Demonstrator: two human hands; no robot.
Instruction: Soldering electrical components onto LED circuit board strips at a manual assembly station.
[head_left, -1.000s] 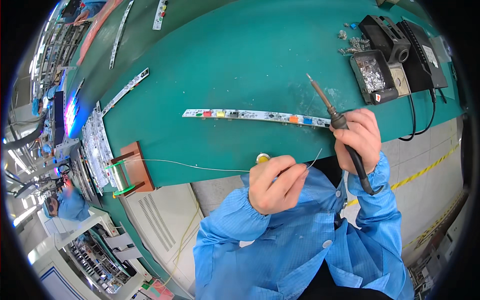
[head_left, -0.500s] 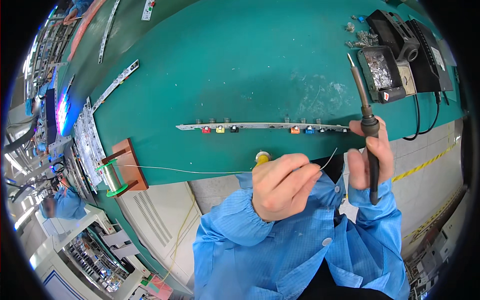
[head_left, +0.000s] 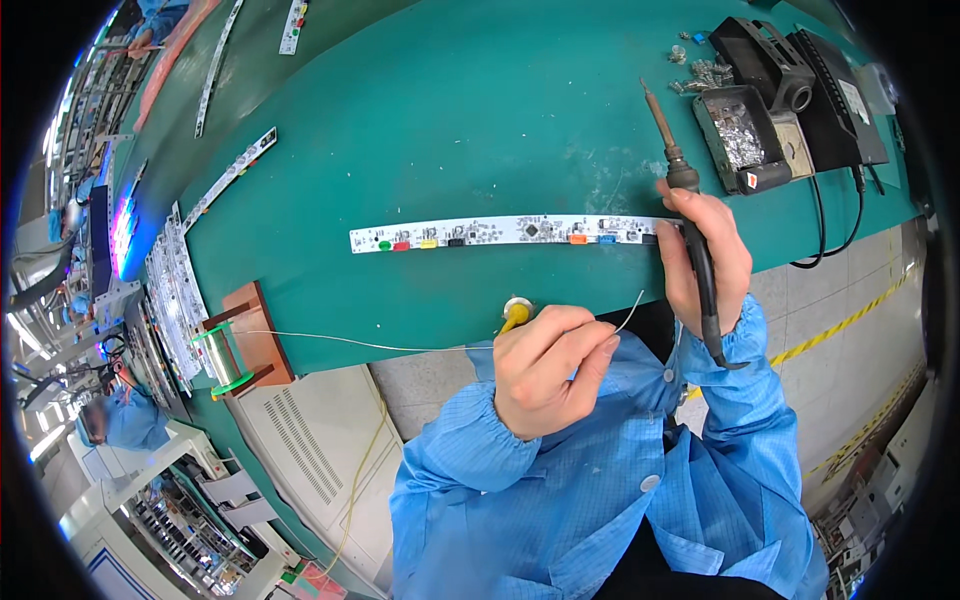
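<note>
My left hand [head_left: 548, 372] pinches a thin solder wire [head_left: 632, 311], its free end sticking out past the fingertips. The wire runs left to a spool [head_left: 222, 357] with green rims on a brown stand [head_left: 260, 335]. My right hand [head_left: 712, 260] grips a soldering iron [head_left: 684, 178], whose tip points up and away over the mat, touching nothing. Below the iron, fingers of that hand are at the right end of a long white circuit board [head_left: 500, 231]. The board faces up, with green, red, yellow, black, orange and blue connectors along its near edge. That right end is partly hidden.
At the far right stand a tin of metallic scraps [head_left: 740, 135], a black iron holder [head_left: 765, 60] and a black box [head_left: 838, 100] with cables. More boards [head_left: 175, 285] are stacked at the left. A yellow plug [head_left: 516, 313] sits at the green mat's [head_left: 450, 130] near edge.
The circuit board has turned from standing on its edge to showing its component face. My right hand and the iron have moved left. My left hand still pinches the wire, shifted slightly left.
</note>
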